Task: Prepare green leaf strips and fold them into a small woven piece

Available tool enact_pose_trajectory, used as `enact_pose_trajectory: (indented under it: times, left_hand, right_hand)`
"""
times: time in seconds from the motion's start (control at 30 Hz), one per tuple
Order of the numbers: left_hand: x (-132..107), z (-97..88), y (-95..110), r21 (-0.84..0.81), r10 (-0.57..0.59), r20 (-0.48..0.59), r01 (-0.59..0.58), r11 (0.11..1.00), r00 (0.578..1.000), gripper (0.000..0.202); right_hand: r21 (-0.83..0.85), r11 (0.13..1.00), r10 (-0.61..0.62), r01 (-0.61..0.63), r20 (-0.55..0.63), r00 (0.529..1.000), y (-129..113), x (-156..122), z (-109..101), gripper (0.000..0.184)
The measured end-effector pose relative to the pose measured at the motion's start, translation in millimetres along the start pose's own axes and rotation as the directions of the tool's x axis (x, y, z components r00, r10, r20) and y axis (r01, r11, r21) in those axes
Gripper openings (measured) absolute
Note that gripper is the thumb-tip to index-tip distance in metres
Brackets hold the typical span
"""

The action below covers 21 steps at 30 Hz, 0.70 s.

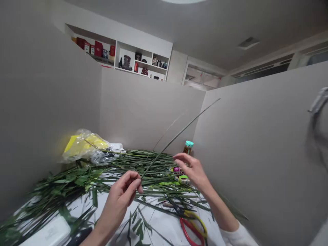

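Observation:
In the head view my left hand (126, 190) is closed, pinching the lower end of a long thin green stem (176, 136). The stem slants up to the right, its tip in the air before the grey panel. My right hand (192, 169) is raised to the right of the stem, fingers bent and apart from it, with nothing seen in them. Beneath both hands lie many cut green stems (143, 160). Scissors (194, 225) with one red and one yellow handle lie on the white table below my right hand, their blades partly under stems.
Leafy stems (74, 179) pile up at the left, beside a clear plastic bag with yellow contents (88, 145). A jar with a teal lid (189, 144) and a green tape roll (183, 179) are behind my right hand. Grey panels (151, 109) enclose the table. A white box (51, 234) is front left.

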<state>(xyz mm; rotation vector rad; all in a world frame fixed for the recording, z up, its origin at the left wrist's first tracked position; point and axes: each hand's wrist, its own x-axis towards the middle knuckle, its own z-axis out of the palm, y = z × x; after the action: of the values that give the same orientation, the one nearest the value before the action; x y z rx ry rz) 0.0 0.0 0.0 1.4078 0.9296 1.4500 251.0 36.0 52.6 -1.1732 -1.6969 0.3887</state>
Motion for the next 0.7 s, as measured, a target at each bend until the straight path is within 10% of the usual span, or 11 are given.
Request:
enact_pose_trajectory:
  times: [0.27,0.7]
  left_hand:
    - [2.6,31.8,15.0,-0.078,0.005,0.078,0.001,0.997,0.997,0.028]
    - [49.8,31.9,-23.8,0.103,-0.07,0.062,0.063,0.993,0.996,0.027]
  right_hand:
    - [0.419,0.907,-0.084,0.038,0.092,0.992,-46.9,-32.1,60.0,0.016]
    - [0.608,0.786,0.078,0.11,-0.275,0.958,-21.2,3.6,41.5,0.016]
